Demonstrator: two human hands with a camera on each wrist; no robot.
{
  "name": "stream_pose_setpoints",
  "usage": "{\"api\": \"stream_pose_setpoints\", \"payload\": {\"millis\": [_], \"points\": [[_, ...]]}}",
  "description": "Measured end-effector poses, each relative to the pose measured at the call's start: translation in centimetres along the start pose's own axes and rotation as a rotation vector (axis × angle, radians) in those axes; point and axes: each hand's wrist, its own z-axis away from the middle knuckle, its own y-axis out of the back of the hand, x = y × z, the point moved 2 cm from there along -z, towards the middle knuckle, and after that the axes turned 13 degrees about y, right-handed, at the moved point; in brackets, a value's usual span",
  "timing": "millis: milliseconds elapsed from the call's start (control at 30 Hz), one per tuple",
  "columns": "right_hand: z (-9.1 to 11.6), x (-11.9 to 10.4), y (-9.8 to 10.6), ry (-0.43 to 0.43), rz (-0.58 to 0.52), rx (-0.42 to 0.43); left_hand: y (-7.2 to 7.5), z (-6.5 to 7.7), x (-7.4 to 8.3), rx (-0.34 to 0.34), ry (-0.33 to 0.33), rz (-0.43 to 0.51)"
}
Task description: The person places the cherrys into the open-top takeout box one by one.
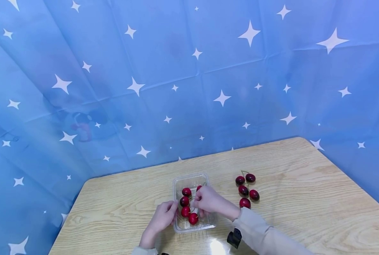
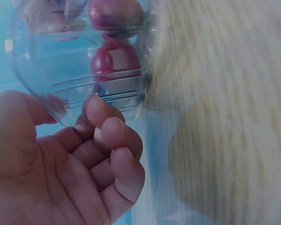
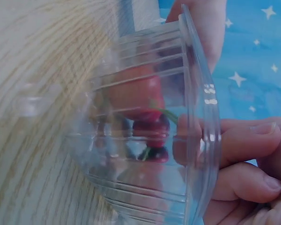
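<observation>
A clear plastic container (image 1: 195,230) stands on the table with several dark red cherries (image 1: 184,201) in it, most lined up along its left side. My left hand (image 1: 164,214) grips the container's left wall, thumb at the rim and fingers curled against the outside in the left wrist view. Over the right side reaches my right hand (image 1: 208,200), its fingertips dipping inside. Through the clear wall in the right wrist view, a green stem (image 3: 168,114) from the nearest cherry (image 3: 136,93) runs to these fingertips, which pinch it. Another cherry (image 1: 199,187) shows just beyond the right hand.
Several more cherries (image 1: 243,190) with stems lie on the wooden table (image 1: 288,184) to the right of the container, close behind the right forearm. A blue star-patterned cloth (image 1: 176,88) hangs along the table's far edge.
</observation>
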Motion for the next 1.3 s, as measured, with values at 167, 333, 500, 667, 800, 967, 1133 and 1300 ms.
{"api": "stream_pose_setpoints", "payload": {"millis": [167,333,500,667,800,967,1133,1300], "points": [[0.1,-0.1,0.8,0.032,0.006,0.015,0.0,0.0,0.0,-0.001,-0.004,0.0],[0.3,0.1,1.7,0.019,-0.021,0.036,0.1,0.1,0.0,0.004,-0.017,-0.017],[0.6,0.2,2.7,0.023,-0.057,0.052,0.0,0.2,-0.1,0.003,-0.026,-0.023],[1.1,0.4,3.8,-0.009,-0.108,0.065,0.0,0.2,-0.1,-0.012,-0.025,-0.008],[1.5,0.5,4.6,-0.017,-0.137,0.063,0.0,0.1,-0.1,-0.01,-0.022,-0.011],[2.2,0.7,5.6,-0.003,-0.121,0.058,0.0,0.1,0.0,-0.006,-0.022,-0.016],[3.0,1.1,6.3,0.004,-0.122,0.062,0.0,0.1,-0.1,-0.01,-0.024,-0.012],[3.6,1.6,6.9,0.01,-0.074,0.08,0.0,0.1,0.0,-0.012,-0.023,-0.012]]}}
